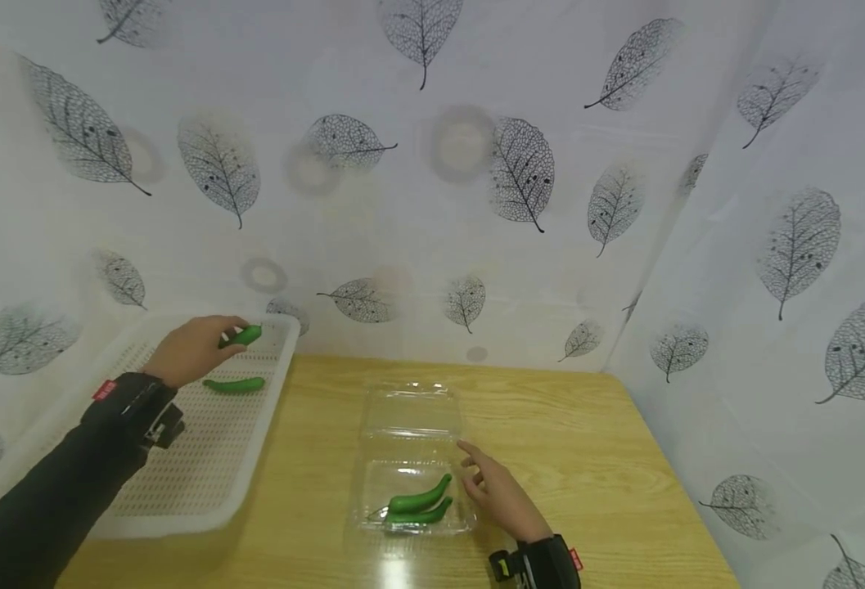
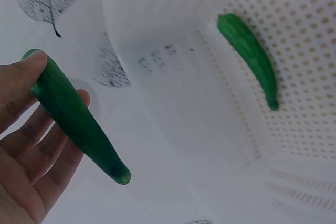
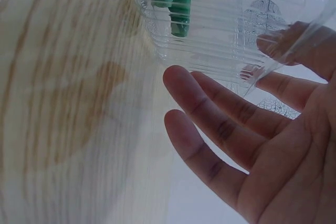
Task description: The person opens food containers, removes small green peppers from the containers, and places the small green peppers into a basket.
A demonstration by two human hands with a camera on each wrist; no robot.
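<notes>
My left hand is over the far end of a white perforated basket. Its thumb and fingers pinch a long green pepper near one end, the other end sticking out free. Another green pepper lies on the basket floor close by. A hinged clear plastic box stands on the table with its lid folded back. Two curved green peppers lie side by side in its near half. At the box's right side is my right hand, fingers extended and apart; whether they touch the plastic I cannot tell.
The wooden table carries both basket and box, with bare wood between them. A white leaf-printed curtain hangs behind the table and along its right side. The basket's raised rim faces the box.
</notes>
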